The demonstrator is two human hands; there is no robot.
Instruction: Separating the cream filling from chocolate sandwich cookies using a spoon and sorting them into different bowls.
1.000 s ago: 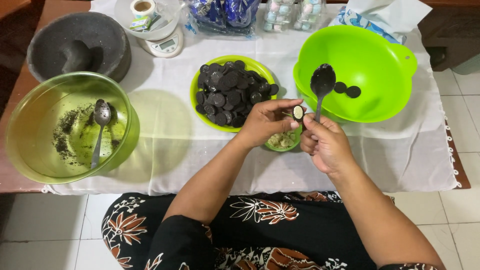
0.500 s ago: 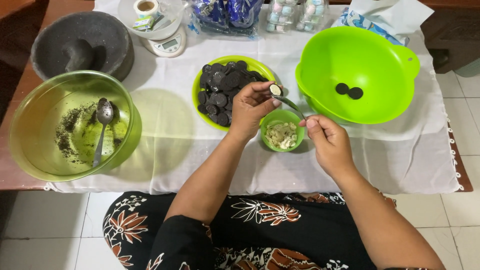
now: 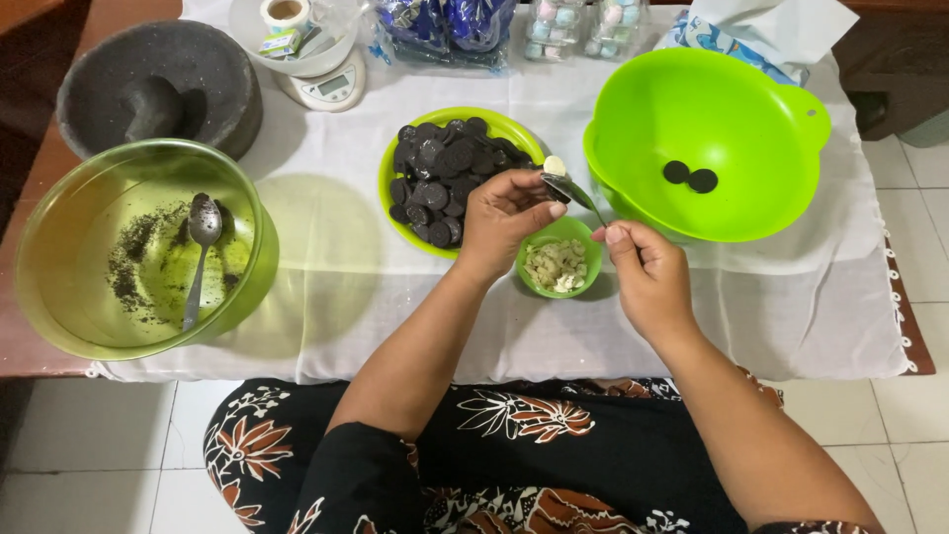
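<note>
My left hand [image 3: 502, 220] pinches a dark biscuit half with white cream [image 3: 554, 168] just above the small green cup [image 3: 583, 259], which holds scraped cream. My right hand [image 3: 643, 274] grips a metal spoon [image 3: 571, 192] by its handle, the bowl of the spoon touching the biscuit. Just left of my hands is a green plate [image 3: 509, 129] heaped with several dark round biscuits [image 3: 440, 178]. The large bright green bowl [image 3: 707, 99] to the right holds two dark biscuit halves [image 3: 690, 177].
A large olive-green bowl [image 3: 59, 213] with dark crumbs and a spoon [image 3: 200, 247] stands at the left. Behind it are a stone mortar [image 3: 158, 84], a kitchen scale [image 3: 326, 84], snack packets [image 3: 445, 25] and a tissue box [image 3: 771, 30]. A white cloth [image 3: 326, 277] covers the table.
My hands moved up from over the small cup toward the biscuit plate. The spoon went from upright to lying against the biscuit half in my left hand.
</note>
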